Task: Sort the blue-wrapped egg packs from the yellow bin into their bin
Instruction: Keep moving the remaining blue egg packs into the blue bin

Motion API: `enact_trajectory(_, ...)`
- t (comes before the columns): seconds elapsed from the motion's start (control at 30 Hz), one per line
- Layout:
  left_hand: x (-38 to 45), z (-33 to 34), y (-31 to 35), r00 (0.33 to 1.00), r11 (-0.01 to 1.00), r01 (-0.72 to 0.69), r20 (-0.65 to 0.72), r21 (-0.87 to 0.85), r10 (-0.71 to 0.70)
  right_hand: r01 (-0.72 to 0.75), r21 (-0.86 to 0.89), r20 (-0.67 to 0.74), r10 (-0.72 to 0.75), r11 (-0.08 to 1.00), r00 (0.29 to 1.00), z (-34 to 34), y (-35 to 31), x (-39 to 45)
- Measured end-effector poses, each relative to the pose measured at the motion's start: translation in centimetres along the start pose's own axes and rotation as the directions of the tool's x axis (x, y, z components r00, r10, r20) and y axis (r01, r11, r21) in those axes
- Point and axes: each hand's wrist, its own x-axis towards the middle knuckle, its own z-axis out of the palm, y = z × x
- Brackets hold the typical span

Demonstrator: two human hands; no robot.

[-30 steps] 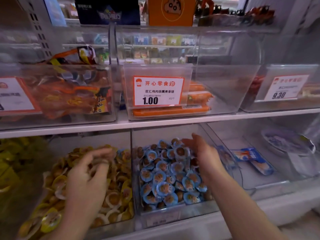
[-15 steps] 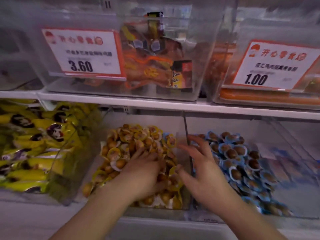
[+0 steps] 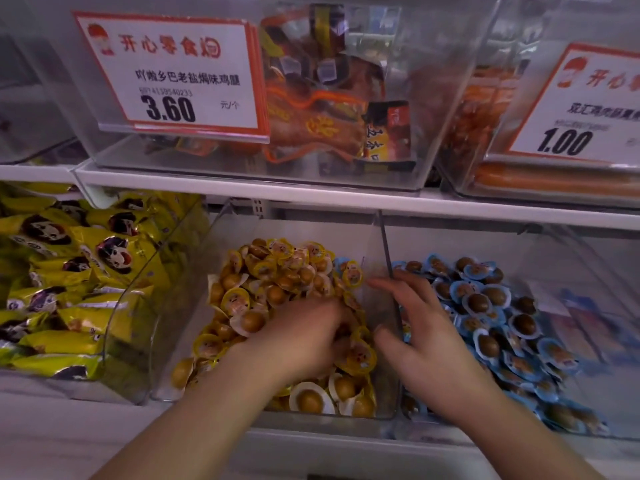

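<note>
On the lower shelf, the left hand is buried in the yellow bin, its grip blurred, I cannot tell. The right hand hovers over the divider wall, fingers spread. A blue-wrapped egg pack sits at the yellow bin's far right; the blue bin is just right.

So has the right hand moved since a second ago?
Yes. The right hand was deep over the blue egg packs; now it has come leftward to the clear divider beside the yellow bin.
</note>
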Motion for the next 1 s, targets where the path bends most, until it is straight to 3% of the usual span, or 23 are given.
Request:
enact_trajectory(0.13,0.9,1.2,0.3,0.989,0.98,0.108,0.08,0.168,-0.123,-0.003,-0.021,-0.001,0.003,1.0,1.0,0.0,-0.1,-0.2)
enact_trajectory(0.23,1.5,1.1,0.4,0.977,0.968,0.176,0.092,0.178,-0.195,0.002,-0.031,0.006,-0.001,1.0,1.0,0.0,-0.1,-0.4)
enact_trajectory(0.5,1.4,1.2,0.2,0.973,0.967,0.215,-0.051,-0.138,-0.223,0.001,-0.04,-0.004,-0.002,0.999,1.0,0.0,-0.2,-0.3)
enact_trajectory(0.67,1.2,-1.0,-0.4,0.922,0.913,0.228,-0.225,-0.339,-0.314,0.008,-0.027,-0.025,-0.009,1.0,1.0,-0.4,-0.5,-0.3)
enact_trajectory(0.77,0.5,-3.9,0.3,0.875,0.79,0.054,-0.352,-0.61,-0.331,0.061,0.005,-0.198,-0.058,0.998,0.978,-0.8,-1.2,-0.3)
enact_trajectory(0.9,-0.8,-5.3,2.7,0.943,0.536,-0.141,-0.278,-0.832,-0.183,0.143,0.01,-0.214,-0.138,0.99,0.967,-1.6,-2.3,0.0)
enact_trajectory(1.0,-0.4,-4.6,2.9,0.939,0.412,-0.189,-0.286,-0.891,-0.189,0.184,0.045,-0.271,-0.165,0.982,0.948,-1.6,-2.5,0.2)
